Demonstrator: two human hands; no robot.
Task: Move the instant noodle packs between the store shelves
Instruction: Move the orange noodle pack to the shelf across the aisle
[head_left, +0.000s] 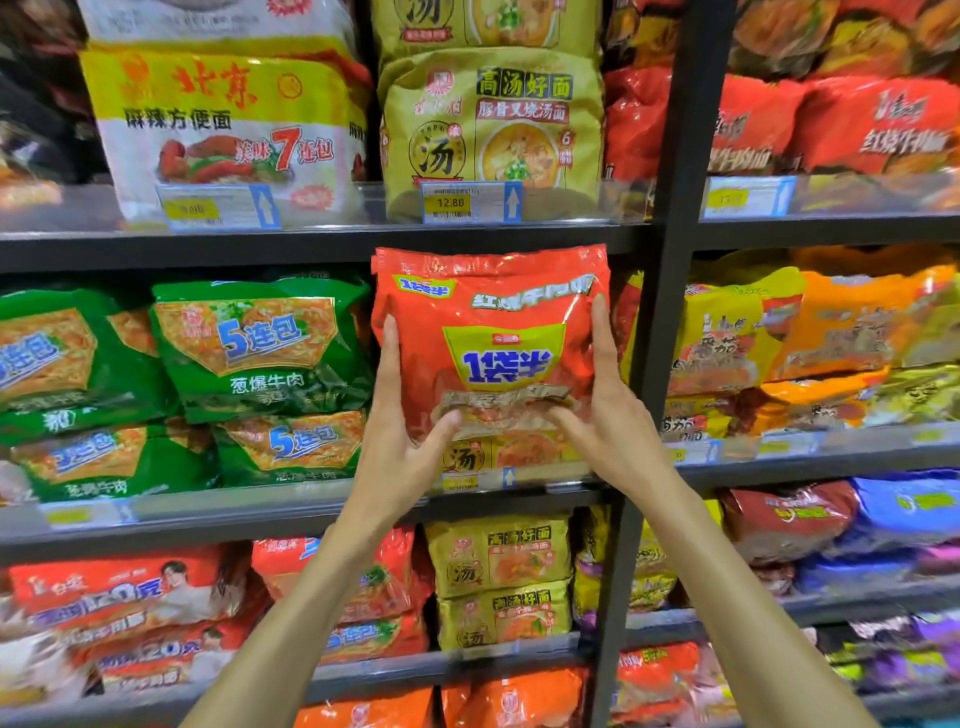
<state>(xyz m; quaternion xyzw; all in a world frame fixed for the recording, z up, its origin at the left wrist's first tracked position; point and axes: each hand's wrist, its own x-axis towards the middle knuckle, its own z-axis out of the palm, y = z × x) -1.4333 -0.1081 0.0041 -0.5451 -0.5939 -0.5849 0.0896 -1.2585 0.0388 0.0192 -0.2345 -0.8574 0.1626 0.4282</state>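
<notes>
A red instant noodle pack (493, 312) with a yellow-green label is held upright in front of the middle shelf (322, 506). My left hand (400, 441) grips its lower left edge, thumb across the front. My right hand (608, 415) grips its lower right edge, thumb on the front and fingers up the side. Behind the pack's bottom edge a gold noodle pack (514, 452) lies on the middle shelf, mostly hidden.
Green packs (260, 353) fill the middle shelf to the left. Gold packs (493, 130) and a white-and-yellow pack (223, 130) stand on the upper shelf (322, 239). A dark upright post (670, 260) divides the bays; orange and yellow packs (810, 338) lie to its right.
</notes>
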